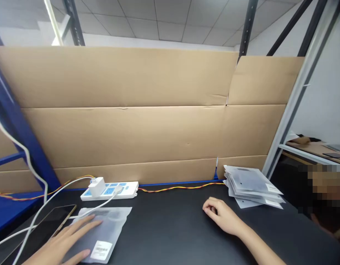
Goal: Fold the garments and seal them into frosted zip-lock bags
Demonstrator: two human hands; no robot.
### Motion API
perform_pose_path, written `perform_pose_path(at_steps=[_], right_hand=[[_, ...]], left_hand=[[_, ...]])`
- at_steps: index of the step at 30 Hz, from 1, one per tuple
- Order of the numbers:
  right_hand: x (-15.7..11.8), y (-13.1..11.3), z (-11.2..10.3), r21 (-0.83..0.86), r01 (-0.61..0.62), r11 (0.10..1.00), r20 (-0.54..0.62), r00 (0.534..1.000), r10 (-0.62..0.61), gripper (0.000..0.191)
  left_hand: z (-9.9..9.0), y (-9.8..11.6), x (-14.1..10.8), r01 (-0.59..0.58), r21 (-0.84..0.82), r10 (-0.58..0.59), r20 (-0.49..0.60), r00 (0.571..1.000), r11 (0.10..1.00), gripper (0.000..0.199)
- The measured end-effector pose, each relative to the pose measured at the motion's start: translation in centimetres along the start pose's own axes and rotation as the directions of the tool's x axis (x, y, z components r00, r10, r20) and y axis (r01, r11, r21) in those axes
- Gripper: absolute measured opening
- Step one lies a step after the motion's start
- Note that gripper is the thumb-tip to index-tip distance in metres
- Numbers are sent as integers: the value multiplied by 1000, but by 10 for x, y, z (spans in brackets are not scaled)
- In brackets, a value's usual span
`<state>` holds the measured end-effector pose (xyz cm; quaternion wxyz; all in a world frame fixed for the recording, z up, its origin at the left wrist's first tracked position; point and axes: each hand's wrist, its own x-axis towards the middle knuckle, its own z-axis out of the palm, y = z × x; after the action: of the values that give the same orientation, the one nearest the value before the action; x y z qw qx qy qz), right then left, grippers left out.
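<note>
Black tbl (164,228): frosted pkt (116,222) lies flat under L grip (65,238).

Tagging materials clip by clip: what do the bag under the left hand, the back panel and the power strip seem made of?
Bag: probably frosted plastic, cloudy and translucent.
Back panel: apparently matte cardboard, brown with fold lines.
Power strip: likely hard plastic, smooth, white, moulded.

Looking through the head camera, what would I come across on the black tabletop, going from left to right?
A dark-screened device, a flat bag with the left hand over it, the loosely curled right hand, then a stack of bags.
</note>
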<state>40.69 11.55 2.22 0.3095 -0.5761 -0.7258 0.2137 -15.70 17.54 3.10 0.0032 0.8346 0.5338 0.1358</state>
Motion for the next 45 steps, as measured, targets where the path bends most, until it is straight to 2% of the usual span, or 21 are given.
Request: perform_pose_path(at_steps=[3,7,11,13,15,19,23,24,26,28,30,31,38,45], right_hand=[[-1,-1,-1,15,19,1000,-23,1000,-18,22],[-1,-5,-4,29,37,999,-48,998,-35,22],[0,-5,-7,14,52,999,-112,992,-50,25],[0,-3,-9,2,57,998,-164,985,-56,28],[-2,1,-13,-10,56,998,-213,975,-57,30],[-5,9,-19,-35,37,999,-263,964,-45,29],[-6,15,-13,-74,14,997,-229,973,-31,23],[-5,16,-9,-89,5,996,-219,975,-25,22],[-3,17,-1,-124,-18,992,-216,976,-9,20],[0,16,6,-155,-40,987,-226,974,4,17],[2,16,9,-173,-51,984,-230,973,10,14],[3,16,10,-177,-55,983,-228,974,13,13],[6,19,7,-171,-77,982,-200,979,42,16],[6,25,9,-159,-58,986,-199,980,26,22]], left_hand=[[5,23,-1,-42,9,41,122,992,999,55],[14,94,10,-83,-29,87,192,978,996,57],[25,173,40,-197,-48,202,148,968,979,55],[33,199,65,-220,-23,221,96,970,975,53],[41,213,90,-201,23,201,24,979,979,51],[56,218,127,-126,112,135,-81,987,986,49],[56,221,129,-115,106,132,-164,978,988,43],[53,223,123,-157,77,169,-184,968,985,41],[45,228,107,-319,-26,310,-174,935,947,35],[38,231,89,-500,-166,490,-102,866,850,33],[32,233,74,-584,-290,609,-7,793,758,35],[31,233,69,-586,-335,630,32,776,738,35],[40,224,70,-482,-438,583,129,802,759,33],[44,221,69,-472,-476,588,123,799,742,36]])
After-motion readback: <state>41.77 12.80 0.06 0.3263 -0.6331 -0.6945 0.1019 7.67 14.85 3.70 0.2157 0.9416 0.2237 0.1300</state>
